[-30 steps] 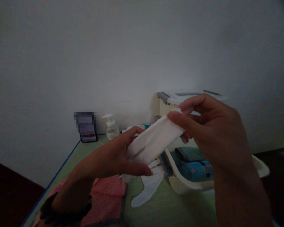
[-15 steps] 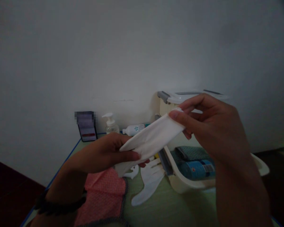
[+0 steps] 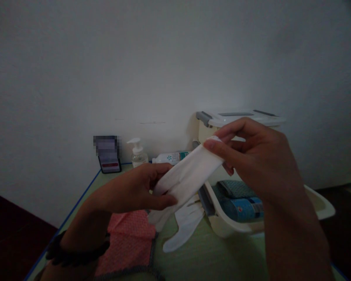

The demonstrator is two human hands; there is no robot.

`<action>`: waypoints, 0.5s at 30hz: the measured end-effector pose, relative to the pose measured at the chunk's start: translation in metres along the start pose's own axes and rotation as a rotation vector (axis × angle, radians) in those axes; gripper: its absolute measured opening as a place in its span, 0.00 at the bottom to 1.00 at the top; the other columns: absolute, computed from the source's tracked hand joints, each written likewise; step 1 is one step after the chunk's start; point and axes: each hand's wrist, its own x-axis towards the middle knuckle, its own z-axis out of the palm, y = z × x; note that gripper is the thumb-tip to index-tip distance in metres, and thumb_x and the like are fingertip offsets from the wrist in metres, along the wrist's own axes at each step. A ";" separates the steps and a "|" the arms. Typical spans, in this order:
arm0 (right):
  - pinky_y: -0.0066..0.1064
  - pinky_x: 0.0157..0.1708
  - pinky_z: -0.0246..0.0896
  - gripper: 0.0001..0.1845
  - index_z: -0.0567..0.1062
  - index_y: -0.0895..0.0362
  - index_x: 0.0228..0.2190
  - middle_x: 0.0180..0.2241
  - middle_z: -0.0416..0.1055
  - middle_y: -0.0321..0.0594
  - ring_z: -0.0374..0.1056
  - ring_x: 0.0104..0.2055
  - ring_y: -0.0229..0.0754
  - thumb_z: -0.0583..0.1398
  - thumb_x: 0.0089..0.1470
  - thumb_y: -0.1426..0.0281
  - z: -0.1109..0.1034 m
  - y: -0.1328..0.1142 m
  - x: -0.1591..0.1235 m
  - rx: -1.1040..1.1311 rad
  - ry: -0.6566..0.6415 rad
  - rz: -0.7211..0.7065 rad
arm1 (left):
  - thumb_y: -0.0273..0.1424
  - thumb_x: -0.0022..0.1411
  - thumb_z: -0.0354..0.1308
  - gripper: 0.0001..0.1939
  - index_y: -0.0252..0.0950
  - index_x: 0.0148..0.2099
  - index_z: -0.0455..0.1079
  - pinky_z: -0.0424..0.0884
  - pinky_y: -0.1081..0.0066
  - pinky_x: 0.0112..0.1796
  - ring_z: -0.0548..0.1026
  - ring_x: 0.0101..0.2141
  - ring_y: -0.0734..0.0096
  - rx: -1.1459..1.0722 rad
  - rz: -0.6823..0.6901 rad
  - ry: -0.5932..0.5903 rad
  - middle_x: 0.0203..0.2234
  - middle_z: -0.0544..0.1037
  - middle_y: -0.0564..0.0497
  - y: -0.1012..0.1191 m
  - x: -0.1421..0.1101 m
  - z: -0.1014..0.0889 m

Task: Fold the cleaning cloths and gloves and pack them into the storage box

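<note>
A white cloth glove [image 3: 190, 171] stretches slantwise between my hands, above the table. My right hand [image 3: 251, 156] pinches its upper end between thumb and fingers. Lower down, my left hand [image 3: 137, 187] grips the other part, thumb in front and fingers behind; the glove's finger end hangs below. On the table under it lies a second white glove [image 3: 184, 230], flat, beside the bin. A pink cloth [image 3: 131, 238] with a dark edge lies below my left wrist.
An open cream bin [image 3: 222, 230] at the right holds a blue bottle [image 3: 242, 208] and a dark green cloth [image 3: 236, 188]. A lidded box [image 3: 204, 130] stands behind it. Along the wall are a phone [image 3: 109, 156], a pump bottle [image 3: 139, 156] and a white bottle [image 3: 163, 158] lying down.
My left hand has closed its thumb onto the glove and shifted along it. My right hand has moved slightly left, still pinching the upper end.
</note>
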 end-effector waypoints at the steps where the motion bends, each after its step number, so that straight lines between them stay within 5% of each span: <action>1: 0.21 0.12 0.55 0.10 0.74 0.57 0.26 0.23 0.70 0.33 0.63 0.18 0.30 0.67 0.44 0.65 0.000 0.000 0.000 -0.005 0.007 -0.004 | 0.37 0.58 0.59 0.13 0.35 0.43 0.68 0.64 0.78 0.26 0.69 0.28 0.73 0.033 0.003 -0.005 0.29 0.72 0.55 0.000 0.000 0.000; 15: 0.20 0.09 0.52 0.11 0.74 0.57 0.26 0.22 0.71 0.32 0.60 0.14 0.28 0.68 0.44 0.65 0.006 0.001 -0.001 0.001 0.044 -0.005 | 0.28 0.54 0.63 0.07 0.34 0.38 0.73 0.71 0.72 0.35 0.75 0.31 0.70 -0.209 -0.091 -0.294 0.30 0.80 0.52 -0.011 0.000 -0.010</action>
